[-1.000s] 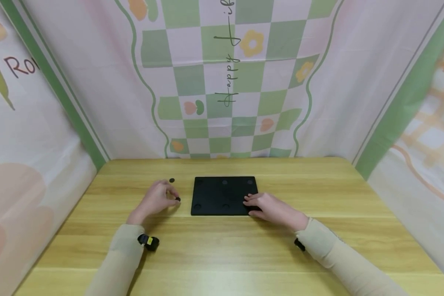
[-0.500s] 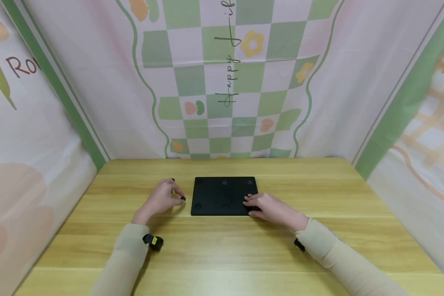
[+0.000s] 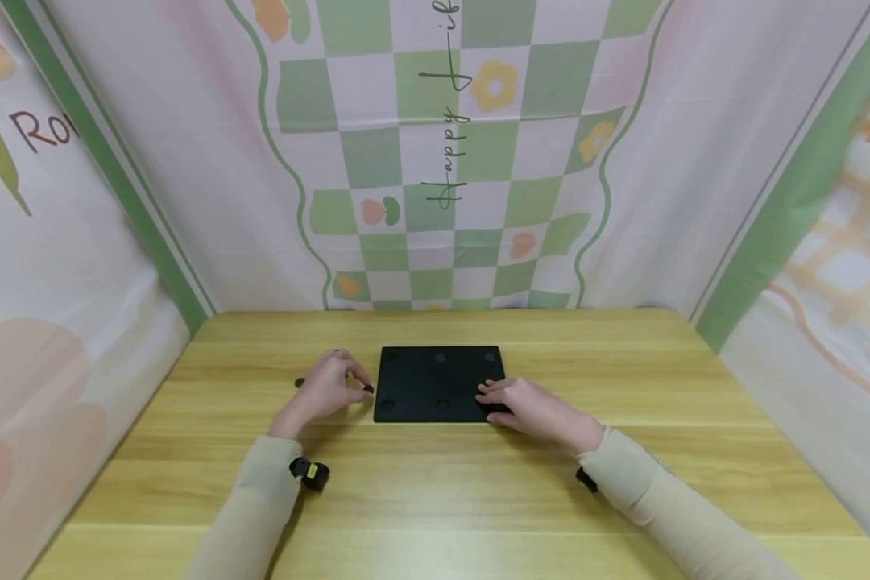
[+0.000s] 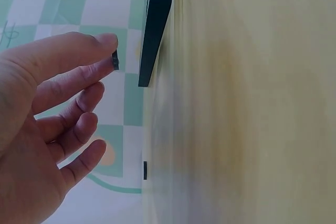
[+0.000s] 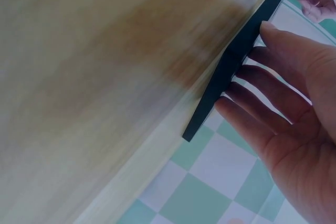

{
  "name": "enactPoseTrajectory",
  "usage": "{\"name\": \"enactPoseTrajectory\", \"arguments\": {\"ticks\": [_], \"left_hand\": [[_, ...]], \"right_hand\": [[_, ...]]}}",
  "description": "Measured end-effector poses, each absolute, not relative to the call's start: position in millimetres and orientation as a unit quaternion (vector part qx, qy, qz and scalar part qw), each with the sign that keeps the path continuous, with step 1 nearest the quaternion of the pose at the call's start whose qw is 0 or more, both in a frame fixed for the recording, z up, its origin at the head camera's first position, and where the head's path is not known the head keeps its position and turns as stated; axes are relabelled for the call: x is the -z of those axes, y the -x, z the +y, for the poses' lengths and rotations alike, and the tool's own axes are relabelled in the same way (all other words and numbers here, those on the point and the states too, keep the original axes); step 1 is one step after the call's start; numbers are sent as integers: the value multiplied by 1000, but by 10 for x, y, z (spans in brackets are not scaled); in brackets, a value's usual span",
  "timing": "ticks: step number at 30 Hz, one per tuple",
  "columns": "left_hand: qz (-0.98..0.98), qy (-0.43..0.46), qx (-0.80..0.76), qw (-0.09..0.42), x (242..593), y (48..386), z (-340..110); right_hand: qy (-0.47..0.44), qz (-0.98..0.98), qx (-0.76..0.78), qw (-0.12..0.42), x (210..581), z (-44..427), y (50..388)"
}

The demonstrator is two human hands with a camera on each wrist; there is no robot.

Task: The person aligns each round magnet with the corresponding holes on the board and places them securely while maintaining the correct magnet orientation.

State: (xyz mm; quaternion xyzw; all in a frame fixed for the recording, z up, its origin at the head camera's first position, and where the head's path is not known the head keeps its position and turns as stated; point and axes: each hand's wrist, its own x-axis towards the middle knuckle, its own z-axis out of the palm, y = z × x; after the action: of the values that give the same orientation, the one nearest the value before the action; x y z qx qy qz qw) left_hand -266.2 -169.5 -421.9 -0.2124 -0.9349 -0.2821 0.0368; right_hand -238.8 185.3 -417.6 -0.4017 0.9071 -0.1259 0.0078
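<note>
A thin black rectangular board [image 3: 435, 383] with faint round marks lies flat on the wooden table. Just left of it, my left hand [image 3: 324, 385] pinches a small black disc [image 3: 368, 389] between thumb and index finger; in the left wrist view the disc [image 4: 115, 60] is seen edge-on, clear of the board. My right hand [image 3: 540, 409] rests with extended fingers on the board's right edge, and the right wrist view shows its fingertips touching the board [image 5: 231, 61]. Another black disc [image 3: 300, 383] lies on the table left of my left hand.
The wooden table [image 3: 435, 499] reaches back to a green and white checkered curtain [image 3: 453, 161]. Pale printed curtains stand at the left [image 3: 65, 338] and right [image 3: 826, 338] sides.
My left hand has moved right with the pinched disc, closer to the board's left edge. The disc left of that hand has come into view. The right hand and board have stayed still.
</note>
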Motion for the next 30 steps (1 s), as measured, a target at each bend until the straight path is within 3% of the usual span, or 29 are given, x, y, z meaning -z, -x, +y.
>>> {"name": "enactPoseTrajectory", "arguments": {"ticks": [30], "left_hand": [[-928, 225, 296, 27, 4194, 2642, -1407]], "right_hand": [[399, 908, 126, 7, 4179, 1852, 2388]]}}
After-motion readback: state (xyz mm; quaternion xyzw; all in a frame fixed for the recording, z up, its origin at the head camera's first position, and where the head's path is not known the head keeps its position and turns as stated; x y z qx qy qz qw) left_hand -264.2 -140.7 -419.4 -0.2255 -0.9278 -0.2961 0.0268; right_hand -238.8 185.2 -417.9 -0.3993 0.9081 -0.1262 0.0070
